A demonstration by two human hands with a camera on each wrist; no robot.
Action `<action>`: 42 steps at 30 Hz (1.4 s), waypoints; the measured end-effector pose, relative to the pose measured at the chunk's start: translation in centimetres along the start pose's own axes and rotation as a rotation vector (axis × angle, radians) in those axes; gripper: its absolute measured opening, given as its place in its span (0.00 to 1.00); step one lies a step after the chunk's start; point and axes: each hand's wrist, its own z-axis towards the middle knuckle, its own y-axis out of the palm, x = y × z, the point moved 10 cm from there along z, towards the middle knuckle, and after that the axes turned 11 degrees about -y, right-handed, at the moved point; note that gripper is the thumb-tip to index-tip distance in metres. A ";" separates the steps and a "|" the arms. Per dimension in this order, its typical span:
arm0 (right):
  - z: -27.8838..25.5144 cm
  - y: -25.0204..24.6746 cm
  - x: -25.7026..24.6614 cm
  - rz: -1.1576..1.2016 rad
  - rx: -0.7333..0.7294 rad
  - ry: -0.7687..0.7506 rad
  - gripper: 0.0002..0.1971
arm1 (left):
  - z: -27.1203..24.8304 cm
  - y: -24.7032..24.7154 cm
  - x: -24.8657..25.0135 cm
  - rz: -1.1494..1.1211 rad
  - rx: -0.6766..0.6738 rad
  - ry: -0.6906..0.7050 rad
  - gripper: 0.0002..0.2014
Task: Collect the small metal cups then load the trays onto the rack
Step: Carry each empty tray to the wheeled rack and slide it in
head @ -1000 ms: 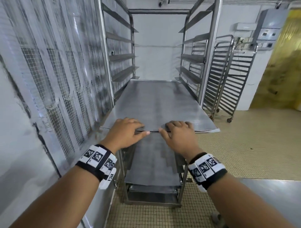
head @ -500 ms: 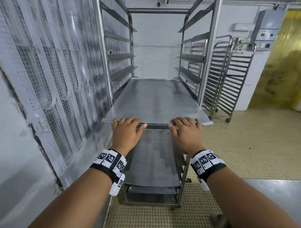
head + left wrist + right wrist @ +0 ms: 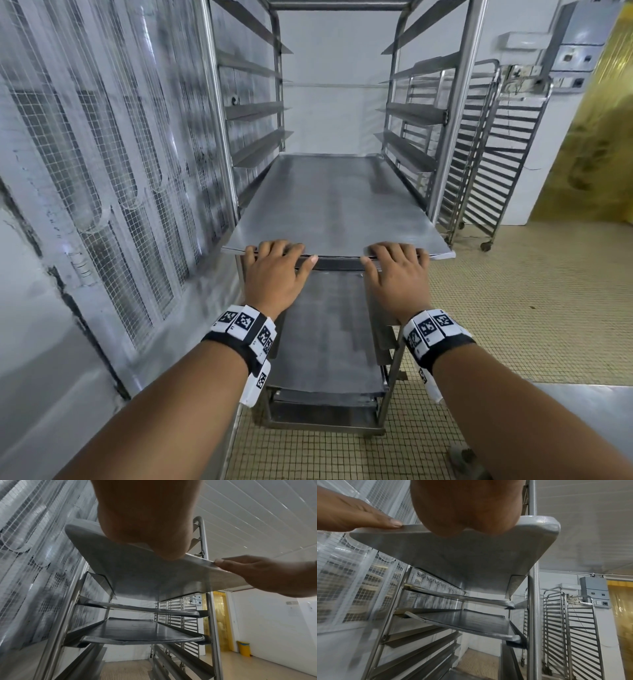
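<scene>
A flat metal tray (image 3: 335,205) lies level on a pair of runners in the tall steel rack (image 3: 452,120), with its near edge sticking out at the front. My left hand (image 3: 279,253) holds that edge left of the middle, fingers on top and thumb at the rim. My right hand (image 3: 394,255) holds it the same way right of the middle. The wrist views show the tray's underside (image 3: 137,577) (image 3: 462,555) and each thumb against the rim. Two more trays (image 3: 325,335) sit on lower runners. No metal cups are in view.
A wire-mesh panel wall (image 3: 102,154) runs close along the rack's left side. Two empty wheeled racks (image 3: 496,154) stand behind on the right, beside a yellow strip curtain (image 3: 599,120). A steel table corner (image 3: 589,411) is at lower right. The floor is tiled.
The tray has slid deeper into the rack and straightened on its runners. Both hands followed it forward and moved apart along the near edge.
</scene>
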 end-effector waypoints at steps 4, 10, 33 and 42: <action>2.1 1.2 1.0 0.008 -0.007 -0.017 0.21 | 2.3 1.2 -0.1 0.014 0.015 0.009 0.26; 4.9 4.3 2.0 -0.014 0.011 -0.007 0.20 | 6.0 4.1 -0.8 0.014 0.043 0.028 0.25; 15.4 15.7 7.2 0.014 0.060 -0.018 0.19 | 18.6 14.5 -2.2 0.004 0.100 0.005 0.23; 15.8 16.3 7.6 0.024 0.042 -0.013 0.19 | 19.1 14.6 -2.0 0.000 0.058 -0.007 0.24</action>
